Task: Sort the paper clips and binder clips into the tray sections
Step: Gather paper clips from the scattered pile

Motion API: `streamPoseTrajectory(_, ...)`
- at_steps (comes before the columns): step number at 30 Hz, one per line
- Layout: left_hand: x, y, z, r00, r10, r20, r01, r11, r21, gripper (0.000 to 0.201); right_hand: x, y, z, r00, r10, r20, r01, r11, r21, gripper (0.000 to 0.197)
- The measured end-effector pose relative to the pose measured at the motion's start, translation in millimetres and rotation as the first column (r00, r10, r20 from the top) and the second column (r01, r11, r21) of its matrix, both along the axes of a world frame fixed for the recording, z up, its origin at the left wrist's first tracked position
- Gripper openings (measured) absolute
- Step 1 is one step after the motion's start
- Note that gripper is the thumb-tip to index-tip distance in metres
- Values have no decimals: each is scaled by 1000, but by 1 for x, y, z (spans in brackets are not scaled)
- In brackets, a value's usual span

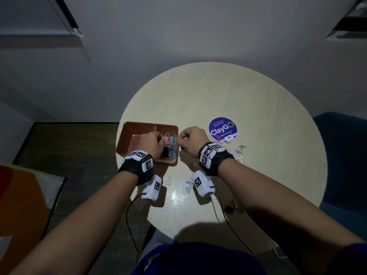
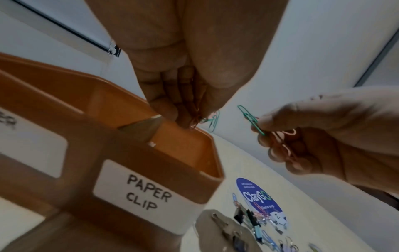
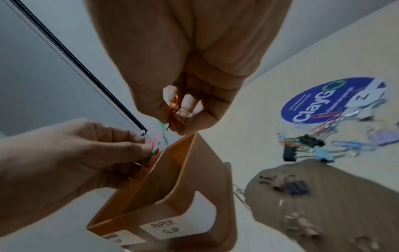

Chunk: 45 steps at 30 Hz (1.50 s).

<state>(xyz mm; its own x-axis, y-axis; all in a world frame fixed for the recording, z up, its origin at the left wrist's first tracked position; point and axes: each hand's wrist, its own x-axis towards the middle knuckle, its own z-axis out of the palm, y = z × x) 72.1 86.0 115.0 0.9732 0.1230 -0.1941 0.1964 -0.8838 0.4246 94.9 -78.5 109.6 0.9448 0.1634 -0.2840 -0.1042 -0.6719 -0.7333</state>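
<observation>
Your left hand (image 1: 152, 142) hangs over the brown tray (image 1: 127, 135), fingers curled and pinching a small bunch of paper clips (image 2: 212, 121) above the right-hand section. That section bears a white label (image 2: 149, 196) handwritten "PAPER CLIP". The label on the section beside it is only partly legible from your right wrist; its second word reads "CLIP", the first is too blurred to tell. In the head view a heap of coloured paper clips (image 1: 169, 142) already lies in the tray under your left fingers.

Your right hand (image 1: 191, 140) sits just beside the tray's right edge, close to your left hand but not touching it. Its thumb and fingers pinch a green paper clip (image 2: 250, 119) together with pink or orange ones (image 2: 285, 138), seen plainly from your left wrist.

The tray stands at the left edge of a round pale table (image 1: 238, 92). On the table to your right is a round purple sticker (image 1: 223, 128) reading "ClayGO" with the smaller line "Clean as you go"; the upper small print is too fine to read. Loose clips (image 3: 345, 145) lie scattered by the sticker: blue paper clips, black binder clips (image 3: 308, 140) and a light-blue one. More binder clips (image 1: 188, 185) lie on the table near your wrists.
</observation>
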Motion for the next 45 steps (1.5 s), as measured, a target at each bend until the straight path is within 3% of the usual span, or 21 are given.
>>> streamPoseTrajectory(12,8,25,-4,1000,13,-12,-14,997,-70,23,9,18,-10,990,-114,-86,113,993,-16,22)
streamPoseTrajectory(18,15,5,2,999,19,26,-16,995,-103,23,6,-8,-16,928,-245,-280,311,924,223,19)
streamPoseTrajectory(21,14,-13,3,999,-34,38,39,988,-150,22,-4,-34,-12,906,-301,-299,384,882,274,18)
streamPoseTrajectory(28,2,-63,-21,966,-258,-13,252,950,-183,20,-36,-124,-30,889,-406,-210,421,906,34,22)
streamPoseTrajectory(32,-7,-89,-41,949,-312,-48,302,941,-151,17,-54,-170,-40,903,-399,-161,376,913,-157,21)
streamPoseTrajectory(39,-11,-118,-66,930,-325,-173,307,944,-122,18,-67,-207,-65,911,-382,-154,344,911,-226,27)
streamPoseTrajectory(45,6,-133,-79,954,-268,-134,258,962,-90,22,-57,-216,-76,939,-314,-139,277,932,-233,26)
